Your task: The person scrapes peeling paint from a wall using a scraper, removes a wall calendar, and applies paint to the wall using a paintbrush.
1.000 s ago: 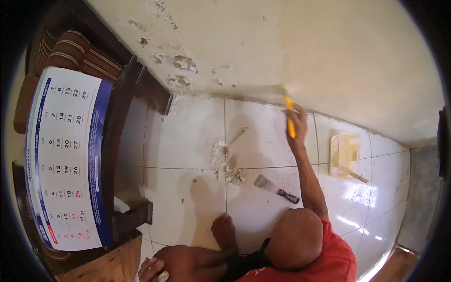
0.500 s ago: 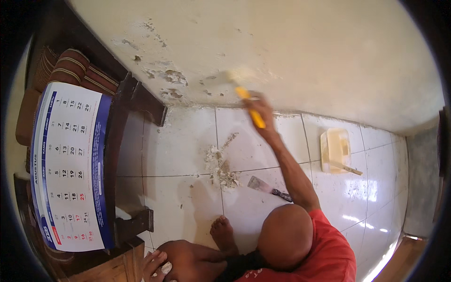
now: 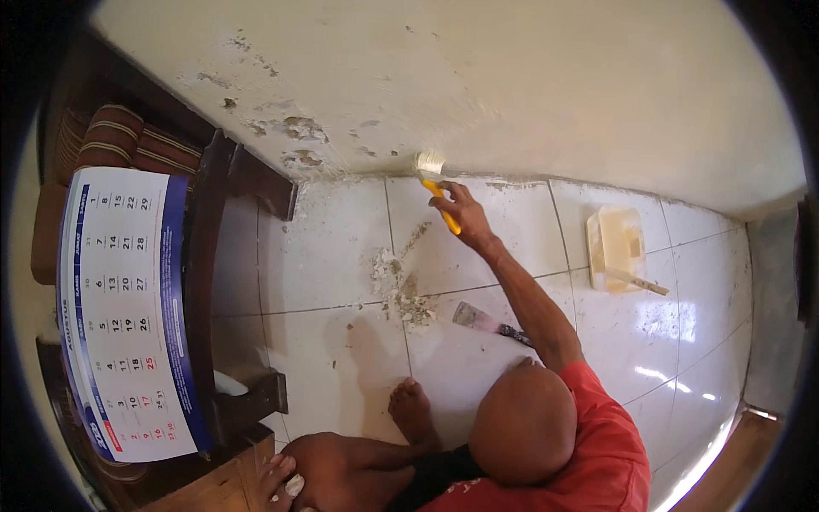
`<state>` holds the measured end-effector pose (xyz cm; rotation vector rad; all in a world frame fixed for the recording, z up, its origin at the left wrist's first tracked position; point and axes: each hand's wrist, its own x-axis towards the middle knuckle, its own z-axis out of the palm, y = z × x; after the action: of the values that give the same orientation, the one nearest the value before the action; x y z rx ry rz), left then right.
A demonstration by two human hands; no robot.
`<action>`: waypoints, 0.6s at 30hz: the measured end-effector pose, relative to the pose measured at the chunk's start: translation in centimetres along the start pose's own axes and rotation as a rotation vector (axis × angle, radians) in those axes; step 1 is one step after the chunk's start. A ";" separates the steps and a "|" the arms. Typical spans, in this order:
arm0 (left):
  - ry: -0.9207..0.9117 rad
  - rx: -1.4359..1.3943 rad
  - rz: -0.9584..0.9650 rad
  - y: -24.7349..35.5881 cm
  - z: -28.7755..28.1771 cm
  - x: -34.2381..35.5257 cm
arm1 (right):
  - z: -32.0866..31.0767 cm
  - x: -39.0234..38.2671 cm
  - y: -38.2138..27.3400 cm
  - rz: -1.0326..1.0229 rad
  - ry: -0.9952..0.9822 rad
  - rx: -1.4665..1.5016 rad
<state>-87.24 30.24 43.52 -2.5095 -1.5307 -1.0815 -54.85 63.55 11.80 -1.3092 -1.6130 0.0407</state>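
Brush (image 3: pixel 430 184): gripped in the right hand (image 3: pixel 466 213), its bristles (image 3: pixel 429 161) splayed at the foot of the wall (image 3: pixel 554 102), just beyond the fingers and slightly to their left.
Right hand: clamped around the yellow handle (image 3: pixel 451 223), whose butt end points back toward the person.
Left hand (image 3: pixel 277 480): well apart from the right, beside the bent left knee (image 3: pixel 320 465); a whitish scrap (image 3: pixel 295 485) shows next to its fingers, though whether it is held cannot be told.
Weight: probably light, manageable one-handed.
Handle feel: looks stiff and smooth, so likely slippery when wet.
Bristle feel: apparently soft and springy, bending under pressure; a poor place to grip.
Best hold: the handle just behind the bristles, between thumb and fingers.
Fragile part: flaking patches (image 3: pixel 303 129) left of the right hand look crumbly.
Scraper (image 3: pixel 478 317): on the floor (image 3: pixel 333 264), nearer the person than the right hand; probably stiff, best taken by its dark grip.
Tray (image 3: pixel 595 247): right of the right hand, apparently thin and light, probably easy to knock.
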 end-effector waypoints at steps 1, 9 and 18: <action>0.007 -0.010 -0.012 0.0 0.8 0.2 | -0.3 0.0 1.8 -0.050 -0.073 0.032; 0.013 -0.043 -0.092 1.2 5.6 2.4 | -8.4 -7.1 11.4 0.347 0.340 -0.344; 0.028 -0.019 -0.072 10.5 11.8 2.8 | -9.2 -1.0 11.8 0.106 0.021 0.189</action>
<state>-71.70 31.01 39.51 -2.4585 -1.6232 -1.1400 -40.17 62.77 8.90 -1.2433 -1.4824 0.2376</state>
